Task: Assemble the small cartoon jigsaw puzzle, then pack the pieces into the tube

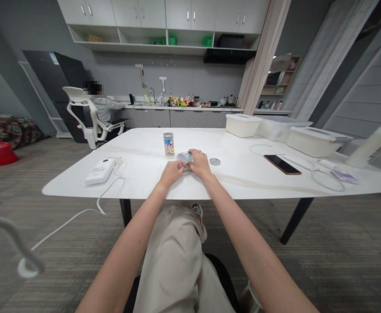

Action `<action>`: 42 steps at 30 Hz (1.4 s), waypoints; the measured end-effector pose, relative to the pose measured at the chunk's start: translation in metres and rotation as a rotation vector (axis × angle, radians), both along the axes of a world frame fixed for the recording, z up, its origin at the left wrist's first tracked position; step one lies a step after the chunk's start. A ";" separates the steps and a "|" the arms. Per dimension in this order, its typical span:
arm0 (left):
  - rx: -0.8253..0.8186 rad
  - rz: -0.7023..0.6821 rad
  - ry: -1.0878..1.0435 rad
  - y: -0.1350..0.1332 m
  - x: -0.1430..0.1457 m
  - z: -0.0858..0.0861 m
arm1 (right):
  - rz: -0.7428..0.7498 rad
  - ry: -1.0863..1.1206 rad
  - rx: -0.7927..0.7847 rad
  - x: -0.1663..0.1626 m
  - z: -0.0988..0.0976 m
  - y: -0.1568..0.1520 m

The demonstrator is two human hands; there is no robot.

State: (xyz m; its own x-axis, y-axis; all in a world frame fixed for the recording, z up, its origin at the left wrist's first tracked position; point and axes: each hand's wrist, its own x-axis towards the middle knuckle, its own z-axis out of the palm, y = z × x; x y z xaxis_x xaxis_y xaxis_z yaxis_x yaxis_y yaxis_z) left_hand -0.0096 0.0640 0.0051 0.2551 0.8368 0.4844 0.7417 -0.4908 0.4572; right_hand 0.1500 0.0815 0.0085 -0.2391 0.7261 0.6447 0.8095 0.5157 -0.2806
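Note:
A clear jar (pixel 184 157) with a coloured label is tipped over above the white table (pixel 138 174). My right hand (pixel 200 163) wraps round its right side. Close against the jar's lower left edge, my left hand (pixel 172 171) has its fingers curled in; what they pinch, if anything, is hidden. Small multicoloured bits (pixel 187 170) show between and below my hands, partly covered by them. A second jar (pixel 168 144), with a grey lid and a colourful picture label, stands upright just beyond my left hand. To the right of my right hand lies a round silvery lid (pixel 215 161).
On the left is a white power unit (pixel 99 171) with a trailing cable. At right lie a phone (pixel 282 164), cables and a small purple pack (pixel 344 176), with storage boxes (pixel 244 125) behind. A person (pixel 104 108) sits beyond the table.

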 end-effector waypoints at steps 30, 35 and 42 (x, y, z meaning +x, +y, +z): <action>0.108 0.095 -0.035 -0.013 0.000 0.008 | 0.043 0.172 -0.052 0.000 -0.003 0.006; 0.067 0.144 0.052 -0.018 0.004 0.011 | 0.057 0.181 -0.042 0.000 -0.003 0.005; 0.056 0.173 0.069 -0.015 0.004 0.009 | 0.082 0.159 -0.002 0.002 -0.002 0.005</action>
